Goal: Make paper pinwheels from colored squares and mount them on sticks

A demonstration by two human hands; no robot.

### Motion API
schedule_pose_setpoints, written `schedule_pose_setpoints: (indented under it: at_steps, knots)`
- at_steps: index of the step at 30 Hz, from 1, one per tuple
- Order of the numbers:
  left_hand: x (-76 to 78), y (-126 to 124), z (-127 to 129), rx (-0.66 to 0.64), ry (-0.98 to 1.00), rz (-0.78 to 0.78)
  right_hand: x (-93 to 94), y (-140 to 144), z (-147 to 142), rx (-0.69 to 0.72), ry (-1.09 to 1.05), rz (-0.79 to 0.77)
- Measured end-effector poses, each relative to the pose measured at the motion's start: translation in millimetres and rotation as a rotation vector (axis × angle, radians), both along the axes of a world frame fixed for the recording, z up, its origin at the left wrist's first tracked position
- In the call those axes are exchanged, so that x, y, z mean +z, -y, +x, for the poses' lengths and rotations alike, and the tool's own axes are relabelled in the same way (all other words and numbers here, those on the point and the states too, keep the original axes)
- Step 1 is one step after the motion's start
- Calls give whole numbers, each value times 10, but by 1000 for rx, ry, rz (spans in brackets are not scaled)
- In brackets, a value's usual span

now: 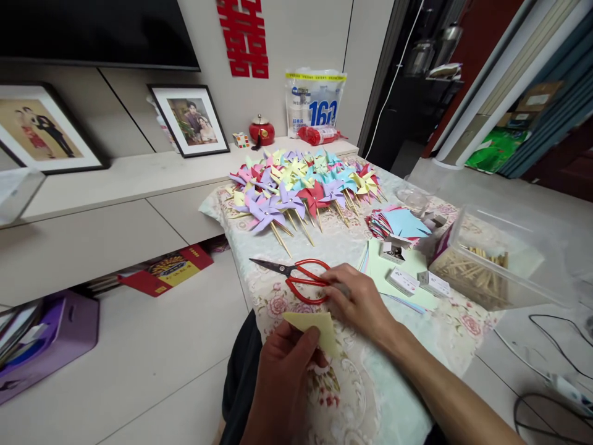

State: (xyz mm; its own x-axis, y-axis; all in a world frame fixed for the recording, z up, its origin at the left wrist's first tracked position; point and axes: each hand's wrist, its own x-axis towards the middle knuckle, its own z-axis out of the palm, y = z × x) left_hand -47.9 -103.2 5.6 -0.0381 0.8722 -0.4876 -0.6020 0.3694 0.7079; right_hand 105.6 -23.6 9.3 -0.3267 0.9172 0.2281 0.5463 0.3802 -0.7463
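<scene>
Your left hand (pixel 282 364) pinches a folded yellow paper (pixel 314 329) just above the floral tablecloth (pixel 352 395). Your right hand (pixel 359 300) curls onto the red scissors (pixel 303 278) lying beside it. Cutting looks next: lift the scissors, seat your fingers in the loops.

Home, living room used for paper crafts. Framed photos (pixel 189 120) leaning on long low cabinet (pixel 111 210) by wall. Big dark TV screen (pixel 92 31) hanging above. Red paper wall decoration (pixel 244 37) sticking on wall. Small red pot (pixel 262 131) and puzzle cube (pixel 240 139) sitting on cabinet top. Flowery cloth (pixel 343 383) covering table. Heap of paper pinwheels (pixel 301 182) lying on it, red scissors (pixel 296 277) near. Clear box of wooden sticks (pixel 482 272) standing at side. Tiled floor (pixel 152 352) showing below.
</scene>
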Motion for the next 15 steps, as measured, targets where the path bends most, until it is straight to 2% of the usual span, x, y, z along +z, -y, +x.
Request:
schedule_pose_setpoints:
  at_steps: [2, 4, 7, 12, 15]
  knots:
    - [33, -18, -22, 0, 58, -9, -7, -146, -119, 94, 219, 51]
    - [41, -33, -47, 7, 107, -19, -6, -207, -212, 133, 406, 32]
    - [29, -57, -105, 29, 178, -43, 27, -160, -257, 135, 543, -9]
    - [10, -110, -196, 40, 301, -54, 95, 86, -60, 83, 531, -70]
    - [-10, -168, -188, 89, 363, -73, 92, 265, 187, -14, 348, -186]
